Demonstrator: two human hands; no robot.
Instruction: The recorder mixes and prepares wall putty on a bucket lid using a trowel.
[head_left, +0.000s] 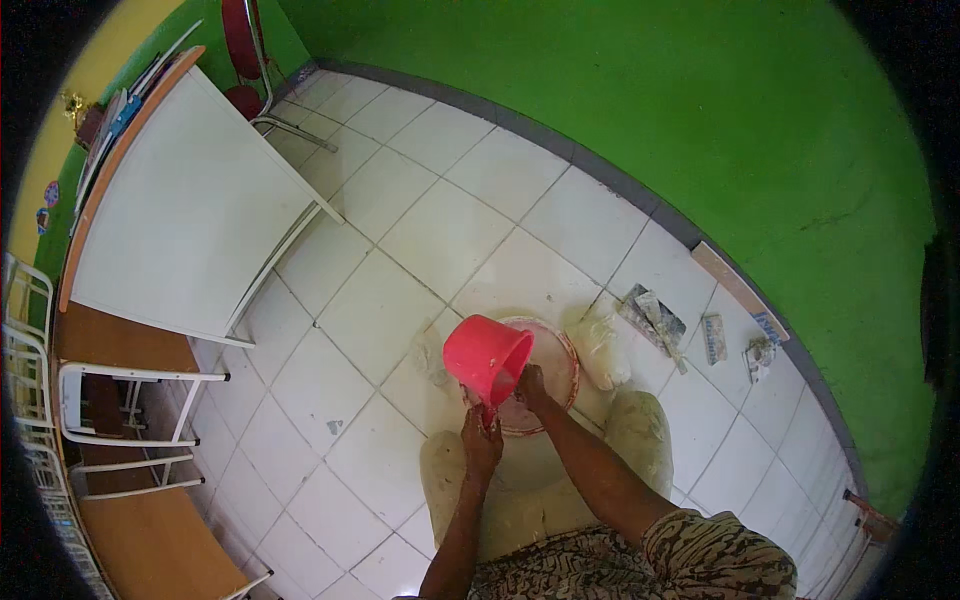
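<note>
My left hand (481, 435) grips the handle of a pink plastic dipper (480, 356), which is tilted over a round basin with a red, smeared rim (576, 367). Close to the dipper's mouth is my right hand (531, 386), over the basin; its fingers are partly hidden, and whether it touches the dipper does not show. Pale matter lies in the basin. Beside the basin on the right rests a plastic bag of whitish material (604, 352). A clear crumpled plastic bag (429, 356) lies to its left.
Plaster-smeared flat tools (654, 319), a small block (714, 337) and a crumpled scrap (759, 356) lie on the tiles at right. A long board (739, 289) lies along the green wall. White panel furniture (195, 202), a red chair (244, 101) and wooden-topped tables (157, 544) stand at left.
</note>
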